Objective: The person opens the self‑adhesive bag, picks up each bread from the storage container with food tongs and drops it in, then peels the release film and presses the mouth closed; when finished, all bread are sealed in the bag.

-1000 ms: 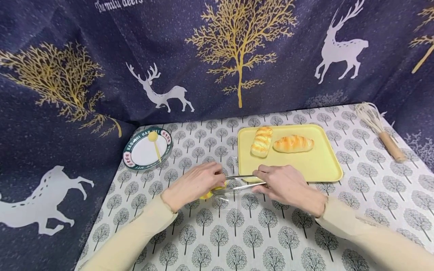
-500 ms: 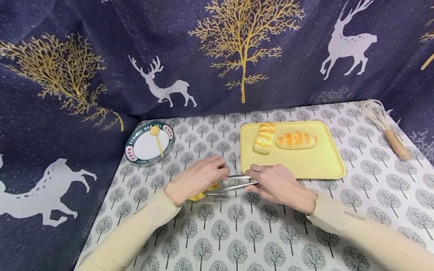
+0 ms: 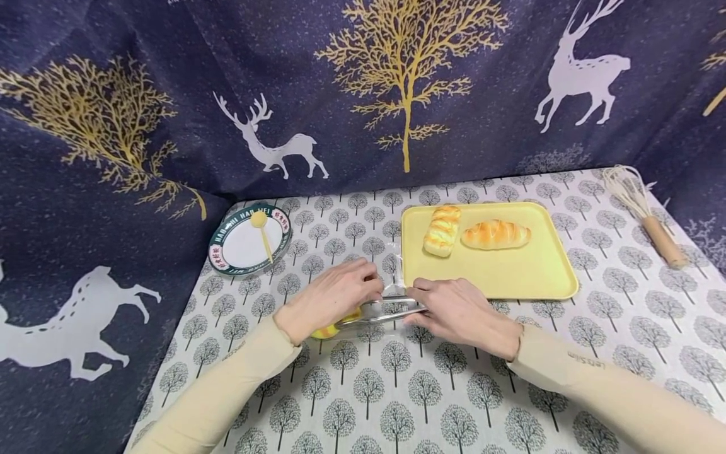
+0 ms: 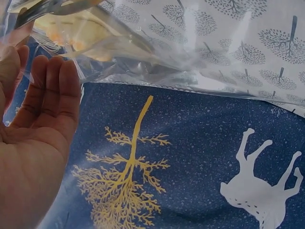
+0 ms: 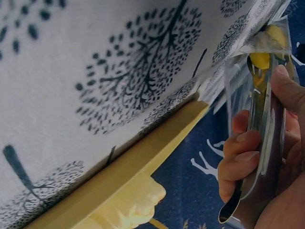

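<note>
My right hand (image 3: 458, 313) grips metal tongs (image 5: 257, 107) near the right end, and they point left. At their far end is a yellow-orange piece of bread (image 3: 325, 331), partly hidden under my left hand (image 3: 336, 294). In the left wrist view, the bread (image 4: 81, 36) and tong tips lie within a clear plastic bag (image 4: 143, 71). My left hand's fingers are curled at the bag's edge and hold it. The tongs' arms are slightly apart; how their tips meet the bread is partly hidden.
Right of centre lies a yellow tray (image 3: 510, 277) with a rectangular bread (image 3: 442, 232) and a croissant-like loaf (image 3: 496, 235). A green-rimmed plate (image 3: 225, 263) with a yellow spoon (image 3: 259, 220) stands far left. A wooden-handled whisk (image 3: 662, 241) is far right.
My right hand and the tongs have moved left, carrying the bread farther left beneath my left hand. The left hand stays nearly in place. The camera view has tilted slightly.
</note>
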{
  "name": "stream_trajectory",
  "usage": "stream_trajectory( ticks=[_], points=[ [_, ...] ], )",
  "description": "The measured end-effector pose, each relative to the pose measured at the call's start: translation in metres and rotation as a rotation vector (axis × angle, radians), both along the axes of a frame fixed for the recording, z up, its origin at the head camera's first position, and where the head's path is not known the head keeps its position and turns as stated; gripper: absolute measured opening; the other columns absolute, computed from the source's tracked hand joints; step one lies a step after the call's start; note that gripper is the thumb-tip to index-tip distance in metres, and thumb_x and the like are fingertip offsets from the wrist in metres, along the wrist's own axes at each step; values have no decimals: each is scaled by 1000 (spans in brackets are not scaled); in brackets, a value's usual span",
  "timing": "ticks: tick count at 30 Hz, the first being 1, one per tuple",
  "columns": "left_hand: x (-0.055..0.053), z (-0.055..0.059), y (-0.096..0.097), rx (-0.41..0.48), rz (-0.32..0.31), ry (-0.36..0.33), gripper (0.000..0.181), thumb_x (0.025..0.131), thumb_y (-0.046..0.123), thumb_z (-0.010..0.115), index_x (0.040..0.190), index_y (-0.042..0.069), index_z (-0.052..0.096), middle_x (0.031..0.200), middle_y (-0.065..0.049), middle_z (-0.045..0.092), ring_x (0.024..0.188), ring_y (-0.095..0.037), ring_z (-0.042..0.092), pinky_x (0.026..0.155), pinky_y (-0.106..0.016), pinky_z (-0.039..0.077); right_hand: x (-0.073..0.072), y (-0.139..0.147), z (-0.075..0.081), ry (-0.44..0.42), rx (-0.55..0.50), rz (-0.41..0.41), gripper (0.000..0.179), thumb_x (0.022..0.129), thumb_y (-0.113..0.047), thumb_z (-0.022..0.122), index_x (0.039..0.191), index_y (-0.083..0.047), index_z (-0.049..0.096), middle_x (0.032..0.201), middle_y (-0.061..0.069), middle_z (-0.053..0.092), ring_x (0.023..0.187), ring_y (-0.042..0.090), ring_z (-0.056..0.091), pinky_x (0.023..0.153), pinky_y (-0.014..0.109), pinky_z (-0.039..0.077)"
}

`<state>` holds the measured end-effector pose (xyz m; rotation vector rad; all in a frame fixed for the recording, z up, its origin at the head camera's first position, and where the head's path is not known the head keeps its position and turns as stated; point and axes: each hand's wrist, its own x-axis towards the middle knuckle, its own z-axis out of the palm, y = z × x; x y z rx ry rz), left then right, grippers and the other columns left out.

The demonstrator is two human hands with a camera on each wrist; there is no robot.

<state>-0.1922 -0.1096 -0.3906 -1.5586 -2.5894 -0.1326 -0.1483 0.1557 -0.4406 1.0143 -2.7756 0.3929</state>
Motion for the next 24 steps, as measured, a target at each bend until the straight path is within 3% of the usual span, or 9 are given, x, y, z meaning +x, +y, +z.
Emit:
stream_trajectory(
  ticks=[3,9,16,24],
  points=[
    [0,0,0,2,2,4,16,91,17,87,103,17,76,101,4,71,95,-11,64,91,-25,61,-1,-4,1,-3,3,6,50,94,-50,80,124,-10,77,85,-7,67,56,-3,40,45,12,32],
    [1,0,2,11,-2,13,12,96,21,82,106,18,76,101,5,70,95,-10,64,90,-26,62,-3,-12,3,-17,17,8,40,96,-50,80,113,-14,75,83,-9,62,57,-1,43,46,13,34],
    [2,-1,4,38,-13,53,9,98,24,80,104,19,76,98,6,67,88,-8,59,83,-24,59,-6,-19,2,-24,15,11,45,95,-53,79,116,-14,75,87,-7,65,58,0,46,45,14,35],
    [1,-2,4,34,-17,63,11,98,26,80,104,18,75,98,5,67,88,-8,59,84,-23,59,-9,-24,0,-47,12,6,46,94,-53,81,114,-12,75,85,-7,63,58,0,44,46,11,35]
  ],
)
